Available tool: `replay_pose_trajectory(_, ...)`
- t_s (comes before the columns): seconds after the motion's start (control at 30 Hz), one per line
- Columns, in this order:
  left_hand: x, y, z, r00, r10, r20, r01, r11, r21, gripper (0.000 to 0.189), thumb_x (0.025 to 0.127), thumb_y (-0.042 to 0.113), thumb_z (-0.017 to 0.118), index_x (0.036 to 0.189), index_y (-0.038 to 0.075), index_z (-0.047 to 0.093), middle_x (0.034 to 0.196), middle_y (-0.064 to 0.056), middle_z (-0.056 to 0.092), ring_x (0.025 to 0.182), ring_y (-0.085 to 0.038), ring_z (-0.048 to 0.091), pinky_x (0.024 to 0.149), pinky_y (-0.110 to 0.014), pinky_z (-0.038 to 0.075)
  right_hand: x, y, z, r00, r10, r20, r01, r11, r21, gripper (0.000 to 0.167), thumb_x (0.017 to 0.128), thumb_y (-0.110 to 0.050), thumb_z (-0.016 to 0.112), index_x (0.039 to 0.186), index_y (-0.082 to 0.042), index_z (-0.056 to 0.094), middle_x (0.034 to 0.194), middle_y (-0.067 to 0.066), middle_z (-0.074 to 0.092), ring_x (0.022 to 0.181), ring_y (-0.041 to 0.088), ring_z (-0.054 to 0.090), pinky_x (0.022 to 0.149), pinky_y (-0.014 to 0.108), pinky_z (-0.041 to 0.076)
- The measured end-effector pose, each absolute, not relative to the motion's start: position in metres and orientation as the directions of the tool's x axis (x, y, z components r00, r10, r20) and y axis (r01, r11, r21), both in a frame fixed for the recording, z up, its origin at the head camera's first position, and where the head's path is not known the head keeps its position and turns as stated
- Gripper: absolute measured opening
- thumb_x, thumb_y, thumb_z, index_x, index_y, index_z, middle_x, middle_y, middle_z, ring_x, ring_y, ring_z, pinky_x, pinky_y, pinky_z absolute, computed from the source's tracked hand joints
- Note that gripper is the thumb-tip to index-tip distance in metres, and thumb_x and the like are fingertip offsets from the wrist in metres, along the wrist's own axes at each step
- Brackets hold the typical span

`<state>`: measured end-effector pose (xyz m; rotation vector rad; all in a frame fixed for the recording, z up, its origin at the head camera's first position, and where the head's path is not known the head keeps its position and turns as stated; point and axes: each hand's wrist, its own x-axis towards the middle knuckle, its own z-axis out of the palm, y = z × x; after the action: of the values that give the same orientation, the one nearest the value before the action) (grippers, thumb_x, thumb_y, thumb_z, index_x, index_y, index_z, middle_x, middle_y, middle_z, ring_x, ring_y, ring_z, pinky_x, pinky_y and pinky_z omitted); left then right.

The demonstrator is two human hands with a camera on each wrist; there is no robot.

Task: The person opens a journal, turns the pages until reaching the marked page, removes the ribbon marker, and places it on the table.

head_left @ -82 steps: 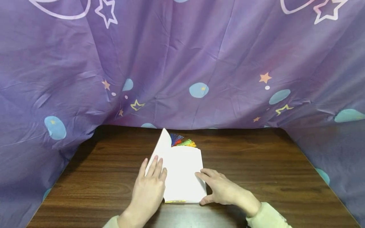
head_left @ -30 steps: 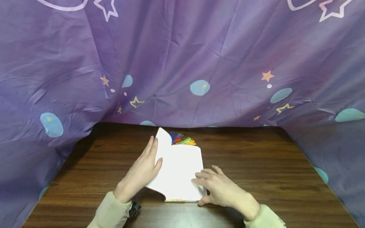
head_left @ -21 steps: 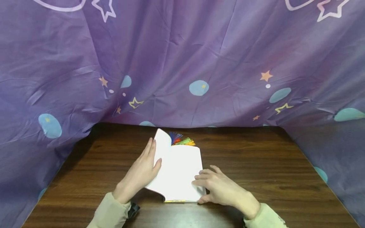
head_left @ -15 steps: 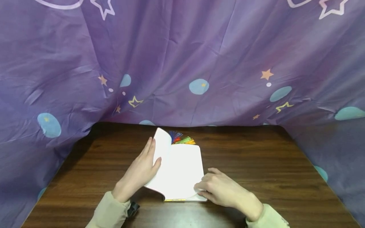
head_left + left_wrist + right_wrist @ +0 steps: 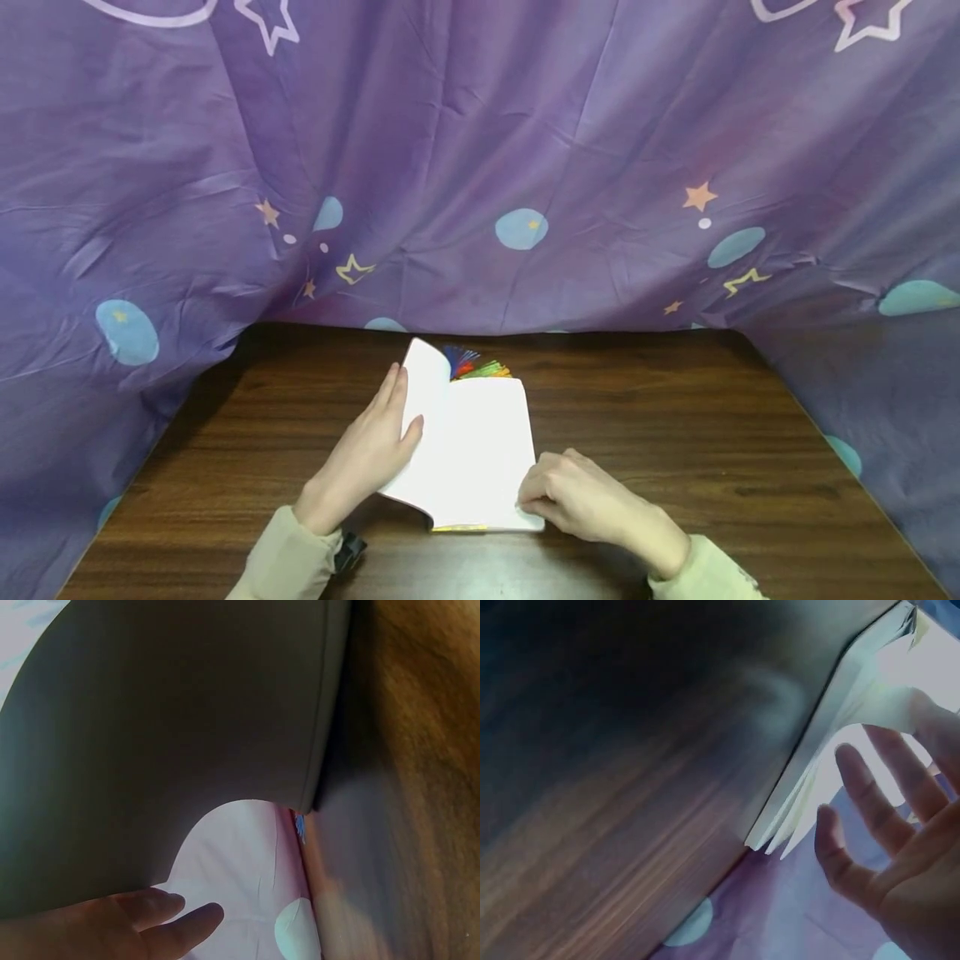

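An open notebook point(image 5: 487, 450) with blank white pages lies on the table, its left side standing up at a slant. My left hand point(image 5: 363, 454) rests along that raised side, fingers straight at its outer edge and thumb over the page. In the left wrist view, the dark outer face of the cover point(image 5: 187, 727) fills much of the picture, with fingertips at its edge. At the lower right corner, my right hand point(image 5: 573, 496) pinches a page. The right wrist view shows the page point(image 5: 889, 709) bent up at thumb and forefinger, the other fingers loosely bent.
Blue, red, green and yellow threads point(image 5: 483, 368) stick out past the notebook's top edge. A yellow strip point(image 5: 459, 527) shows at its bottom edge. The brown wooden table point(image 5: 660, 417) is bordered by a purple cloth point(image 5: 600, 167) with stars and blue ovals.
My left hand moved from lying on the page to the raised side's outer edge, and that side leans further left. My right fingers, earlier spread over the right edge, drew together on the page corner.
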<state>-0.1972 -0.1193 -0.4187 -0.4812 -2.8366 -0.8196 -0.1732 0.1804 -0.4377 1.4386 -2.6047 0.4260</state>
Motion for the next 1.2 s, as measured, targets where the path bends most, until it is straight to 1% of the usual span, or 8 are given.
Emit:
replay_pose_trajectory(0.13, -0.197, -0.119, -0.419, -0.939, 0.26, 0.225, 0.34, 0.8, 0.494, 0.069, 0.099, 0.025, 0.054, 0.15, -0.008, 0.022, 0.159, -0.022, 0.013, 0.139, -0.037, 0.032, 0.108, -0.05, 0.035, -0.171, 0.178, -0.438, -0.556, -0.775, 0.3, -0.831, 0.531, -0.17, 0.011, 0.084, -0.019, 0.077, 0.079, -0.026, 0.071, 0.088, -0.019, 0.064, 0.079, 0.001, 0.053, 0.063, 0.023, 0.044)
replay_pose_trajectory(0.3, -0.198, -0.119, -0.419, -0.937, 0.261, 0.232, 0.345, 0.801, 0.49, 0.069, 0.099, 0.026, 0.054, 0.15, -0.008, 0.022, 0.159, -0.022, 0.013, 0.138, -0.038, 0.033, 0.108, -0.05, 0.035, -0.17, 0.171, -0.438, -0.491, -0.745, 0.452, -0.864, 0.483, -0.141, 0.009, 0.086, -0.018, 0.076, 0.083, -0.023, 0.069, 0.101, -0.003, 0.059, 0.086, 0.008, 0.051, 0.069, 0.025, 0.046)
replay_pose_trajectory(0.4, -0.198, -0.12, -0.42, -0.937, 0.26, 0.234, 0.344, 0.804, 0.485, 0.069, 0.098, 0.026, 0.054, 0.15, -0.009, 0.023, 0.159, -0.022, 0.013, 0.138, -0.038, 0.034, 0.107, -0.05, 0.036, -0.17, 0.166, -0.438, -0.466, -0.713, 0.523, -0.878, 0.445, -0.177, 0.008, 0.09, -0.019, 0.072, 0.084, -0.021, 0.068, 0.111, 0.004, 0.057, 0.092, 0.015, 0.052, 0.073, 0.024, 0.047)
replay_pose_trajectory(0.5, -0.197, -0.12, -0.42, -0.939, 0.258, 0.229, 0.339, 0.808, 0.482, 0.069, 0.099, 0.026, 0.053, 0.15, -0.009, 0.023, 0.159, -0.023, 0.013, 0.138, -0.038, 0.034, 0.107, -0.05, 0.036, -0.168, 0.16, -0.438, -0.486, -0.661, 0.571, -0.868, 0.439, -0.231, 0.006, 0.092, -0.025, 0.07, 0.089, -0.02, 0.069, 0.125, 0.009, 0.054, 0.102, 0.022, 0.054, 0.08, 0.029, 0.05)
replay_pose_trajectory(0.7, -0.197, -0.12, -0.42, -0.943, 0.252, 0.215, 0.327, 0.812, 0.483, 0.069, 0.099, 0.027, 0.052, 0.15, -0.009, 0.023, 0.159, -0.023, 0.013, 0.138, -0.039, 0.033, 0.106, -0.051, 0.037, -0.165, 0.144, -0.441, -0.556, -0.554, 0.62, -0.824, 0.464, -0.324, 0.043, 0.088, -0.039, 0.07, 0.122, -0.013, 0.065, 0.151, 0.023, 0.031, 0.125, 0.036, 0.047, 0.094, 0.044, 0.05)
replay_pose_trajectory(0.9, -0.197, -0.12, -0.421, -0.94, 0.252, 0.23, 0.335, 0.811, 0.479, 0.069, 0.099, 0.025, 0.053, 0.149, -0.01, 0.022, 0.158, -0.025, 0.012, 0.139, -0.039, 0.031, 0.108, -0.051, 0.035, -0.161, 0.125, -0.435, -0.692, -0.46, 0.557, -0.716, 0.537, -0.446, 0.081, 0.086, -0.043, 0.072, 0.152, -0.014, 0.036, 0.159, 0.024, 0.014, 0.138, 0.041, 0.033, 0.103, 0.052, 0.039)
replay_pose_trajectory(1.03, -0.196, -0.12, -0.422, -0.925, 0.26, 0.277, 0.364, 0.813, 0.454, 0.069, 0.098, 0.023, 0.054, 0.148, -0.012, 0.023, 0.158, -0.026, 0.011, 0.14, -0.038, 0.028, 0.108, -0.05, 0.034, -0.16, 0.11, -0.428, -0.77, -0.388, 0.507, -0.637, 0.522, -0.568, 0.102, 0.082, -0.035, 0.079, 0.158, -0.015, 0.013, 0.161, 0.022, 0.005, 0.143, 0.036, 0.023, 0.106, 0.05, 0.035)
replay_pose_trajectory(1.2, -0.195, -0.121, -0.422, -0.895, 0.288, 0.34, 0.413, 0.823, 0.39, 0.066, 0.098, 0.021, 0.055, 0.146, -0.015, 0.028, 0.157, -0.027, 0.013, 0.143, -0.038, 0.023, 0.111, -0.05, 0.028, -0.162, 0.092, -0.419, -0.823, -0.325, 0.466, -0.563, 0.366, -0.741, 0.107, 0.083, -0.024, 0.08, 0.158, -0.013, 0.005, 0.162, 0.013, -0.007, 0.145, 0.03, 0.017, 0.101, 0.04, 0.043)
